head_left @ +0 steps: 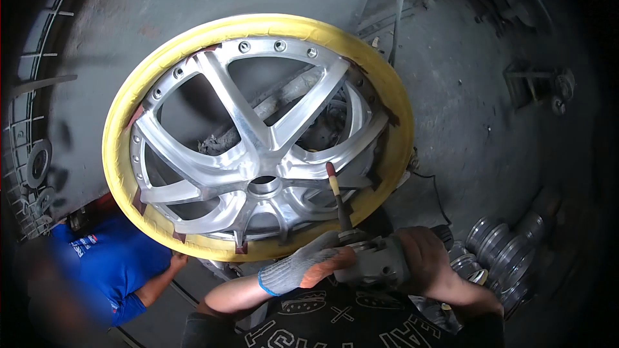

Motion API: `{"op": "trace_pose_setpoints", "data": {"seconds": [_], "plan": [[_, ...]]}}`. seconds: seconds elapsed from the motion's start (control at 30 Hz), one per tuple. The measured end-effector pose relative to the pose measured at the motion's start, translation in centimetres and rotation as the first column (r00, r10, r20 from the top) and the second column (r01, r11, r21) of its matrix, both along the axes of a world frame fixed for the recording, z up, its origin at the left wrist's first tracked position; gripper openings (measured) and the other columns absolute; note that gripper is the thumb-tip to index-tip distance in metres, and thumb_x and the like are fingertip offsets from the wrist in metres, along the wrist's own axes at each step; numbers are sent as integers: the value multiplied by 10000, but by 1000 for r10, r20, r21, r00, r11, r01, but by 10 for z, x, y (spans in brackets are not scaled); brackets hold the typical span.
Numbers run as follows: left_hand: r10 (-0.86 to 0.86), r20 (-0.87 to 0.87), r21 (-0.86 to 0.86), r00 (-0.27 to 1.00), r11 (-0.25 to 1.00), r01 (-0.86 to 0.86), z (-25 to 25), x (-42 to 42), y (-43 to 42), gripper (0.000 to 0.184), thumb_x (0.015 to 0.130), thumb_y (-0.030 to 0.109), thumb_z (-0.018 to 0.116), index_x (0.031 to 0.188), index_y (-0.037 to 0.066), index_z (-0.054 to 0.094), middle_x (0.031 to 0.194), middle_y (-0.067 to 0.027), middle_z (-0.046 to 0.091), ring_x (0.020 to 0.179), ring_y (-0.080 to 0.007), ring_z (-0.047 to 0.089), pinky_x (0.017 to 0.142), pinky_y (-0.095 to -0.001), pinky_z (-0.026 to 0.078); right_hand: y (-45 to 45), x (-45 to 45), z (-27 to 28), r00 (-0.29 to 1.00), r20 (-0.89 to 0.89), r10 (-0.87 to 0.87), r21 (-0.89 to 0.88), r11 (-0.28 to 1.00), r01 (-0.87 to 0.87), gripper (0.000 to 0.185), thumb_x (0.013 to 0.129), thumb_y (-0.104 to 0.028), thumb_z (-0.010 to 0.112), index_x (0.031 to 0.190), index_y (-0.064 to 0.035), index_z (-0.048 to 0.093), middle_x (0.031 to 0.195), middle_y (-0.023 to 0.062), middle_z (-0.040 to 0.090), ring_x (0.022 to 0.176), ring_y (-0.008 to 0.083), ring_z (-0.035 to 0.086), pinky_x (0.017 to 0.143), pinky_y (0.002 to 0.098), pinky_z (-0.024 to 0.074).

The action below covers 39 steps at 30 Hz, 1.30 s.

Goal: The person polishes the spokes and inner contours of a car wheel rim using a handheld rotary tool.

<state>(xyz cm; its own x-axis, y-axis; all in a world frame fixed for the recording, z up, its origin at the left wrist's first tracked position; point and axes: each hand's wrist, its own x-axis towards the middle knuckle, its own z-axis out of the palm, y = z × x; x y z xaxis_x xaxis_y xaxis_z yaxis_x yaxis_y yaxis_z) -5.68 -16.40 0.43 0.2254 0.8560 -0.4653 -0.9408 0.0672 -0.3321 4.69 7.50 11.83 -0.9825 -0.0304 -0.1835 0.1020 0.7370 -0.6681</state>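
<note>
A large silver alloy wheel rim (258, 135), its outer lip wrapped in yellow tape (122, 180), stands tilted in front of me. My left hand (309, 262), in a grey glove with an orange palm, is closed around the front of a power grinder (374, 265). My right hand (424, 254) wraps the rear of its body. From the grinder's head a long shaft carries a red pointed tip (331, 170). This tip lies over a right-hand spoke near the hub; whether it touches the metal I cannot tell.
A person in a blue shirt (122, 264) is at the lower left, a hand near the wheel's edge. Several silver rims (509, 254) are stacked at the lower right. A metal rack (29, 116) lines the left side. A dark cable (437, 193) runs along the floor.
</note>
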Motion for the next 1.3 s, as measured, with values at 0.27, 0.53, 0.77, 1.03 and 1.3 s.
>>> {"op": "trace_pose_setpoints", "data": {"seconds": [0.27, 0.53, 0.77, 1.03, 1.3], "plan": [[-175, 22, -134, 984, 975, 177, -15, -6, -32, 513, 940, -32, 561, 1430, -49, 410, 1376, -153, 561, 1239, -239, 594, 1040, -346, 529, -30, -1, 4, 997, -21, -81, 64, 995, 82, 650, 678, -351, 804, 1102, 77, 560, 980, 203, 622, 856, 368, 647, 770, 436, 541], [-197, -361, 34, 912, 974, 224, -39, -11, -68, 503, 947, 56, 623, 1386, -103, 436, 1335, -229, 576, 1166, -245, 639, 1001, -357, 554, -56, -4, 5, 994, -1, -113, 23, 993, 113, 643, 673, -359, 784, 1091, 76, 562, 988, 204, 609, 841, 357, 630, 764, 424, 526], [24, -79, 48, 997, 999, -20, 19, -43, -52, 779, 800, 206, 825, 1407, -84, 430, 1371, -228, 558, 1194, -271, 625, 1019, -390, 543, -80, -10, 0, 988, -42, -147, 36, 988, 149, 570, 705, -299, 744, 1093, 76, 560, 981, 205, 609, 834, 347, 625, 766, 431, 519], [-29, -229, -38, 973, 999, 21, 41, -59, -63, 853, 777, 359, 841, 1408, -58, 447, 1360, -203, 568, 1223, -293, 602, 1040, -427, 521, -94, -17, -9, 992, -57, -115, 38, 992, 117, 532, 733, -252, 701, 1126, 70, 544, 1007, 203, 612, 875, 345, 643, 794, 426, 518], [-200, -501, -130, 842, 979, 155, 73, -53, -23, 570, 929, 163, 659, 1415, -42, 444, 1209, -157, 617, 1048, -217, 646, 835, -377, 571, -48, -14, 16, 994, -18, -111, -27, 993, 111, 603, 696, -288, 751, 1141, 61, 541, 1009, 191, 617, 879, 363, 635, 805, 434, 514]]}}
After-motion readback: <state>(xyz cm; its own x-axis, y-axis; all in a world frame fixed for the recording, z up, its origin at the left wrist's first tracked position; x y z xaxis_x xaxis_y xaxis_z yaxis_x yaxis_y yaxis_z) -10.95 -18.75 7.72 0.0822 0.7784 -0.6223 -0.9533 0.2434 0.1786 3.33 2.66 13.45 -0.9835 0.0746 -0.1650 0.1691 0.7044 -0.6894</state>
